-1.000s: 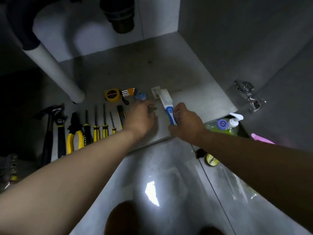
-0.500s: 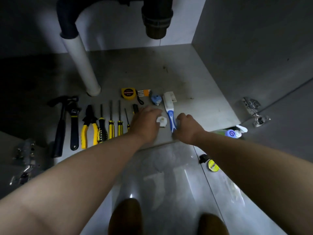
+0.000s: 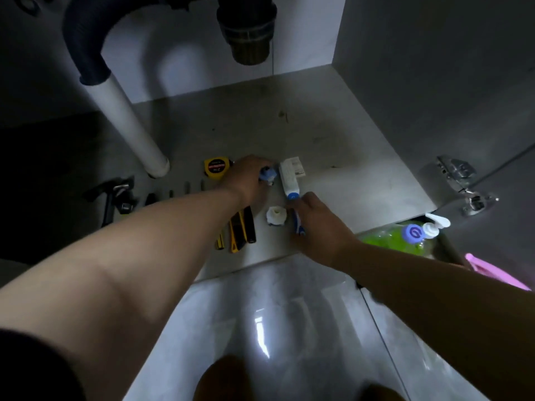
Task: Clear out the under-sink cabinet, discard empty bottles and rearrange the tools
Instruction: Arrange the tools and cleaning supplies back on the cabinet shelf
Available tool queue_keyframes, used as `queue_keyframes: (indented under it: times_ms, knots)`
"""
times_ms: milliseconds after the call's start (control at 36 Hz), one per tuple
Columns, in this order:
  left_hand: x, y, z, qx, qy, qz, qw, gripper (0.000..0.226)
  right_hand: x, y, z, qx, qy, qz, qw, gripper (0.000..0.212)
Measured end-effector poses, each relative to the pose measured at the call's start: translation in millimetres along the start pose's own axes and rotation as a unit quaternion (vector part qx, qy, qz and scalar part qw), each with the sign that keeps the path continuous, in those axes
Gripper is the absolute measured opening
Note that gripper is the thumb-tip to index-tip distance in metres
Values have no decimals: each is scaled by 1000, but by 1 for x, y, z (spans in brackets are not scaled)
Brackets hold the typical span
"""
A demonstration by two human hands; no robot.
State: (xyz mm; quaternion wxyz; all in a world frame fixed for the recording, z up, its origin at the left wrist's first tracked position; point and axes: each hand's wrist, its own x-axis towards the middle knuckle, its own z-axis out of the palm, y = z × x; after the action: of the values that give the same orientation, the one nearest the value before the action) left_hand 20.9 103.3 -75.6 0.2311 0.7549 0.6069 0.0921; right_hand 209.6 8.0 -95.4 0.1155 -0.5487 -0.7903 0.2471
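On the cabinet floor (image 3: 333, 157), my left hand (image 3: 249, 176) grips a small blue fitting (image 3: 267, 173) beside the yellow tape measure (image 3: 215, 168). My right hand (image 3: 315, 224) holds the blue handle of a white-and-blue brush (image 3: 289, 183) that lies pointing toward the back. A small white fitting (image 3: 276, 215) sits between my hands, touching neither. My left forearm hides most of the tool row: the hammer (image 3: 108, 198), the tips of several screwdrivers (image 3: 186, 188) and a yellow-black utility knife (image 3: 241, 230) still show.
A white drain pipe (image 3: 130, 125) stands at the left and a sink trap (image 3: 246, 33) hangs overhead. Outside the cabinet at the right lie a green bottle with blue cap (image 3: 405, 234) and a pink object (image 3: 492, 270). A door hinge (image 3: 460, 178) sits on the right wall.
My left hand let go of the white fitting, leaving it on the floor, and reached back to grip the blue fitting. My right hand stayed on the brush handle.
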Motion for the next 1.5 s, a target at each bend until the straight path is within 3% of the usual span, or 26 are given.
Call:
queue_keyframes:
  times_ms: [56,139,444,528,611,722,806,917,1028,1111,1222,1361,1500]
  knots:
    - [2,-3,2,4,20,-1,1000,28,9,-8,7,14,15,-11,1000,58]
    - [2,-10,5,4,42,-14,999,21,23,-19,15,-2,42,3,999,44]
    - [-6,-8,7,1,81,-34,996,33,15,-27,19,42,50,-16,998,35]
    - [-21,13,11,49,160,10,986,28,-10,-13,-6,9,36,-53,998,33]
    - [-44,47,23,47,199,106,973,21,-44,12,-36,-28,7,-72,997,11]
    - [-72,94,56,47,110,272,955,20,-101,57,-51,-40,-67,9,997,8]
    - [-88,119,90,40,7,314,948,16,-140,89,-40,-60,-143,79,985,9]
    - [-99,126,135,4,-173,223,959,26,-170,116,-14,-82,-145,217,962,39]
    - [-100,115,171,60,-310,165,934,54,-170,125,12,-75,-134,240,959,50]
    - [-98,112,188,107,-339,155,922,76,-167,126,26,-40,-109,261,958,47]
    - [-92,119,199,181,-341,164,908,86,-167,128,42,-30,-86,270,959,48]
    - [-78,138,207,241,-315,243,885,81,-169,132,52,-17,-53,258,965,49]
    - [-73,141,210,254,-311,248,881,76,-171,134,53,-39,-81,263,961,53]
